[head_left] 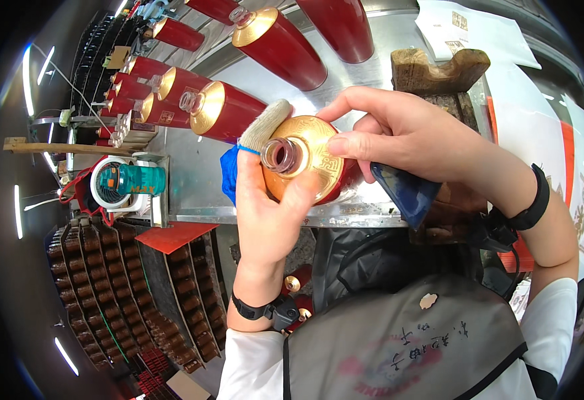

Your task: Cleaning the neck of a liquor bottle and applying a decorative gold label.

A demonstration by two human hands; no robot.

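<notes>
A dark red bottle with an embossed gold shoulder [319,143] and a clear glass neck tilts toward me above the front of the metal bench. My left hand [265,223] wraps round its near left side, with a knitted finger sleeve [265,125] on one finger. From the right, my right hand [405,133] grips the bottle too: its thumb presses on the gold shoulder, the index finger arches over the far edge, and other fingers curl out of sight. Below that hand hangs a dark blue glossy piece [407,195]. Some bright blue material [229,175] shows beside the left hand.
Several similar red bottles [282,50] lie or stand across the metal bench [202,190]. A carved wooden rest [439,72] is at the right, near white printed sheets [529,120]. At left are a small fan with a teal bottle [142,180] and brown racks [105,287].
</notes>
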